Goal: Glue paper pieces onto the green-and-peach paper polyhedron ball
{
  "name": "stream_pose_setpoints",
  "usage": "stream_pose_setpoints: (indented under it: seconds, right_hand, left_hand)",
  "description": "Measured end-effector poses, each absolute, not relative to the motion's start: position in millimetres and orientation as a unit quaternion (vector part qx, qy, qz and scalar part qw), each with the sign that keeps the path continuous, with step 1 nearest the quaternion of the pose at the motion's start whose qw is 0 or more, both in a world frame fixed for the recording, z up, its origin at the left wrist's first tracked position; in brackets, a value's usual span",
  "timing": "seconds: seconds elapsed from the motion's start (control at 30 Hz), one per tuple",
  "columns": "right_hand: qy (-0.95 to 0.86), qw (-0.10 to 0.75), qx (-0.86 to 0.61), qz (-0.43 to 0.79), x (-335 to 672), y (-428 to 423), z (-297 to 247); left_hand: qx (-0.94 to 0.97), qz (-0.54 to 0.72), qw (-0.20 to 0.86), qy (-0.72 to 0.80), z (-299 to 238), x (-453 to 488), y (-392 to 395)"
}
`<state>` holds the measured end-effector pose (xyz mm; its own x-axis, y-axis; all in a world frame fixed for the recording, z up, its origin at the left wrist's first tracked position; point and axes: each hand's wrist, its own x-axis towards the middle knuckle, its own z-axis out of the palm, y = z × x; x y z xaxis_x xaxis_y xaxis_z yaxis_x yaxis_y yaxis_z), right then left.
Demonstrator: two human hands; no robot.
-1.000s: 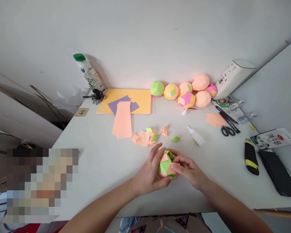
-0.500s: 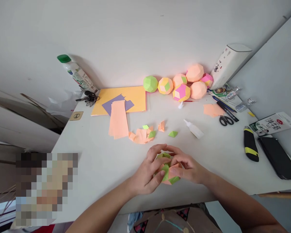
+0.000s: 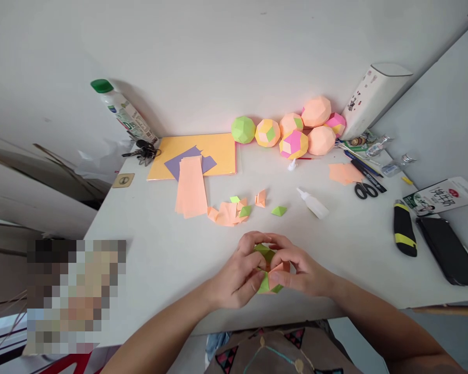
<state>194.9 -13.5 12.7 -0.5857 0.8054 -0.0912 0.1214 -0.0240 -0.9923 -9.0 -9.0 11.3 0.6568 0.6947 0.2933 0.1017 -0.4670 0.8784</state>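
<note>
Both my hands hold a half-built paper ball (image 3: 268,270) of green and peach folded pieces, just above the near edge of the white table (image 3: 164,249). My left hand (image 3: 239,272) wraps its left side, fingers curled round it. My right hand (image 3: 296,270) grips the right side, with fingers bent over the top. Much of the ball is hidden by my fingers. Loose folded peach and green pieces (image 3: 234,210) lie just beyond my hands, and a single green piece (image 3: 279,210) sits to their right.
Several finished paper balls (image 3: 292,132) line the back wall. Yellow, purple and peach sheets (image 3: 193,163) lie at back left, beside keys (image 3: 142,151) and a bottle (image 3: 120,111). A glue bottle (image 3: 313,203), scissors (image 3: 364,190), a utility knife (image 3: 404,236) and a black case (image 3: 448,249) lie right.
My hands have turned the paper ball and closed further round it, so less of it shows. The view has shifted slightly.
</note>
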Motion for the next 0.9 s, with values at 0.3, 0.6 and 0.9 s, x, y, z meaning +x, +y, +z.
stream_pose_setpoints:
  seconds: [0.3,0.6,0.9]
  right_hand:
    - [-0.629,0.28,-0.356,0.632,194.7,-13.3,12.4]
    - [-0.62,0.279,-0.36,0.638,192.2,-15.7,12.2]
    - [-0.576,0.324,-0.41,0.629,198.6,-10.6,9.0]
  left_hand:
    - [0.778,0.317,0.476,0.259,10.9,-10.4,-9.4]
    - [0.78,0.292,0.483,0.27,15.7,-10.4,-6.9]
    - [0.694,0.278,0.602,0.282,15.3,-12.9,-9.2]
